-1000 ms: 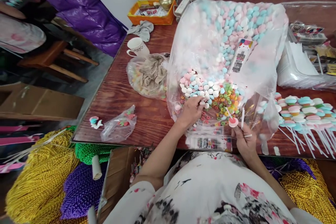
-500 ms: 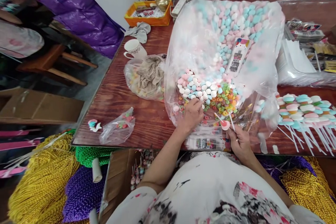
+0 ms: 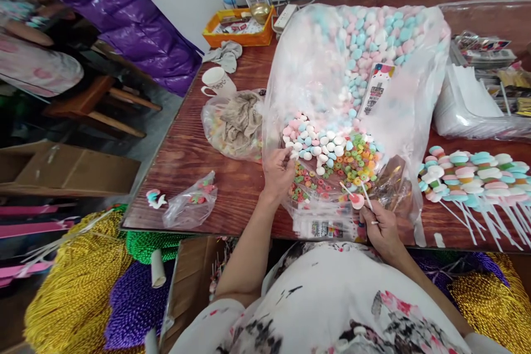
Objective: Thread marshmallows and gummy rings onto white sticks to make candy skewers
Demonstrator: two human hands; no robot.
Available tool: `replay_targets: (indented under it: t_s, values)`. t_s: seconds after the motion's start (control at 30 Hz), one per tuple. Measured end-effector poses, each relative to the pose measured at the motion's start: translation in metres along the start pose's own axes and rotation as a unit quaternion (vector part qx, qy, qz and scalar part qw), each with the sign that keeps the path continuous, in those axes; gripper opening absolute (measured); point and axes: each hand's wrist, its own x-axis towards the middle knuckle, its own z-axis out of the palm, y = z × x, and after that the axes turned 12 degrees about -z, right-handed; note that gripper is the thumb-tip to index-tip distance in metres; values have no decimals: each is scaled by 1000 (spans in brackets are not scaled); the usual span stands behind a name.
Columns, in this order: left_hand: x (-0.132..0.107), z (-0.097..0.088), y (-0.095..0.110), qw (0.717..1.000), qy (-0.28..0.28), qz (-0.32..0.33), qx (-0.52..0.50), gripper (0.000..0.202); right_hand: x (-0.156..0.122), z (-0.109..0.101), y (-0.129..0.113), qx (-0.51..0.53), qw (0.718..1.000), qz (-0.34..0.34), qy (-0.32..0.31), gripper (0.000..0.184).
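Observation:
My left hand (image 3: 280,171) is at the left edge of a pile of pink, white and blue button-shaped candies (image 3: 327,144), its fingers curled in a pinch. Whatever is between the fingertips is hidden. My right hand (image 3: 381,227) grips thin white sticks (image 3: 366,197) near the table's front edge. A round pink candy (image 3: 357,201) sits on one stick, just beyond the fingers. Small green, orange and yellow ring candies (image 3: 360,160) lie beside the pile. A large clear plastic bag (image 3: 307,77), full of more button candies, stands behind and its mouth spreads under the loose ones.
Finished candy sticks (image 3: 477,177) lie in rows at right, before a clear bin (image 3: 464,116). A knotted bag with a brown cloth (image 3: 240,119), a mug (image 3: 218,82) and an orange tray (image 3: 238,37) stand left. A small plastic bag (image 3: 191,199) lies near the left corner. Another person sits far left.
My left hand has moved left along the candy pile to its edge. My right hand stays nearly in place with the sticks. The bag's lower right edge has shifted left, uncovering more finished sticks.

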Motion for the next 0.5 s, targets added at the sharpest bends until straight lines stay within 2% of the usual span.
replay_targets:
  t_s: [0.1,0.23,0.37,0.5]
  values:
    - [8,0,3,997,10,52,52,20,-1,3,3,5,1000,-11,-7,17]
    - [18,2,13,990,25,108,88,20,-4,4,6,1,1000,-6,-23,18]
    - [36,-12,6,993,80,58,59,17,-4,1,5,-18,1000,-6,-14,17]
    - [49,-28,-7,997,78,-4,12,18,-3,3,5,-19,1000,-14,-17,17]
